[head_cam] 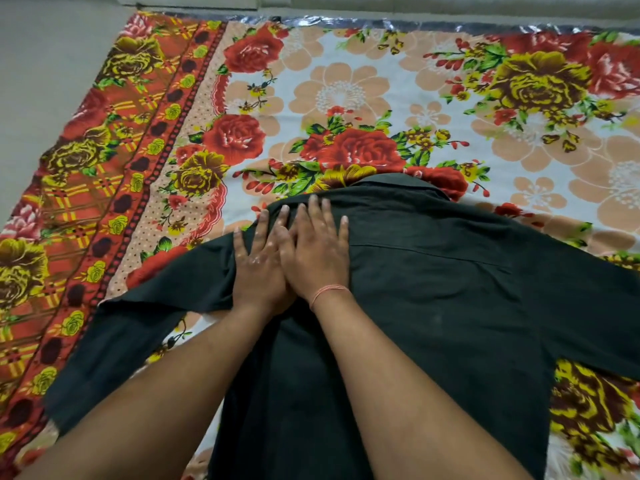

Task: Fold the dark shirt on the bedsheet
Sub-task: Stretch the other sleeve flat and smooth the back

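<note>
Two bare forearms are reaching in from the near edge of the picture, and both are ending in flat hands on one dark shirt [433,306]. That shirt is lying back side up on the floral bedsheet [346,95], toward the near part of the sheet and a little to the right of its middle. Its long axis is running from the near edge toward the far edge, with the collar [398,183] pointing away at the far end and the hem running out of view at the near end. Two sleeves are showing: the left sleeve [114,344] is angling down toward the sheet's red patterned left border, and the right sleeve [595,306] is stretching out toward the right edge and passing out of view.

The left hand [259,261] is pressing on the shirt's left shoulder, where the sleeve is meeting the body, its fingers spread and released, gripping nothing. The right hand [317,251] is lying just beside it, thumbs side by side and touching, its fingers likewise flat, extended and grasping nothing. One thin reddish thread [329,292] is circling the right wrist.

One bedsheet is covering the surface, printed with red, yellow and peach flowers. A silvery strip [433,27] is showing along its far edge, and pale floor [52,64] is lying beyond its left edge.
</note>
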